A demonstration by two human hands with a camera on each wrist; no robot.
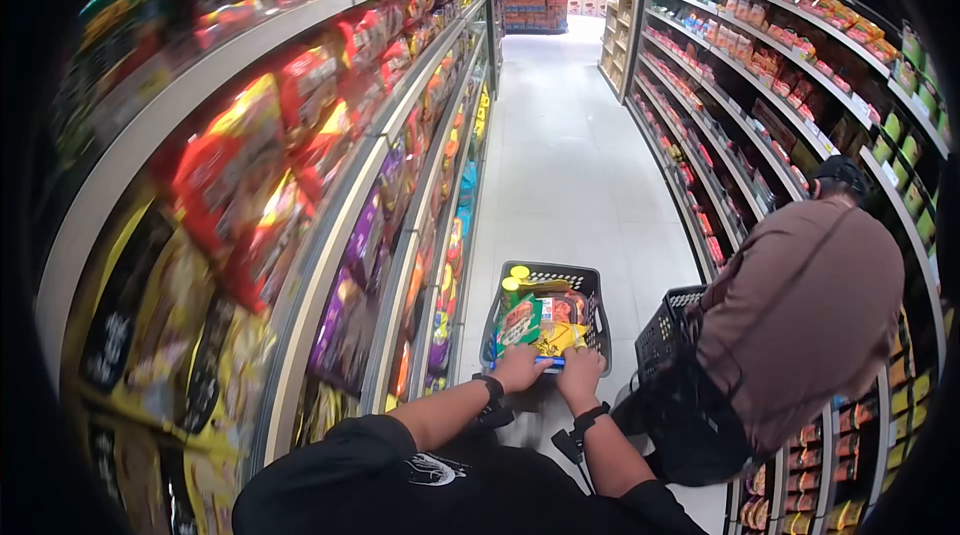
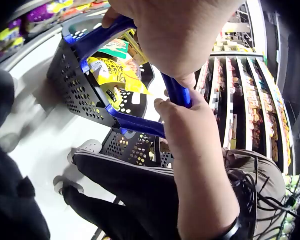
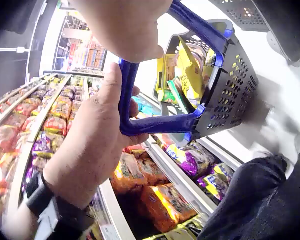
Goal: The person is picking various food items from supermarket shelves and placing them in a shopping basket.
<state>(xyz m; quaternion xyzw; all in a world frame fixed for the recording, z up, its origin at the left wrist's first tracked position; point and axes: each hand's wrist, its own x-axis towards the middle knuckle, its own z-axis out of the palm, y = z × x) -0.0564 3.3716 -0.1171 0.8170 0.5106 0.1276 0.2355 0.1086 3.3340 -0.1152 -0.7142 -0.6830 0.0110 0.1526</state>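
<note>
Both hands grip the blue handle (image 2: 178,93) of a dark shopping basket (image 1: 598,320). In the head view my left hand (image 1: 519,368) is on the handle's left part, and my right hand (image 1: 581,375) is close beside it on the right. Fingers of both hands curl round the bar in the wrist views. Inside the basket lie a yellow packet (image 1: 560,337), a green packet (image 1: 519,321), a red-topped tray (image 1: 563,309) and yellow-capped containers (image 1: 511,284). The basket's lower items are hidden.
Shelves of bagged goods (image 1: 230,165) line the left side. At right a person in a brown top (image 1: 810,305) bends toward the shelves, beside another black basket (image 1: 660,338). The pale aisle floor (image 1: 565,155) runs ahead to a display (image 1: 535,0).
</note>
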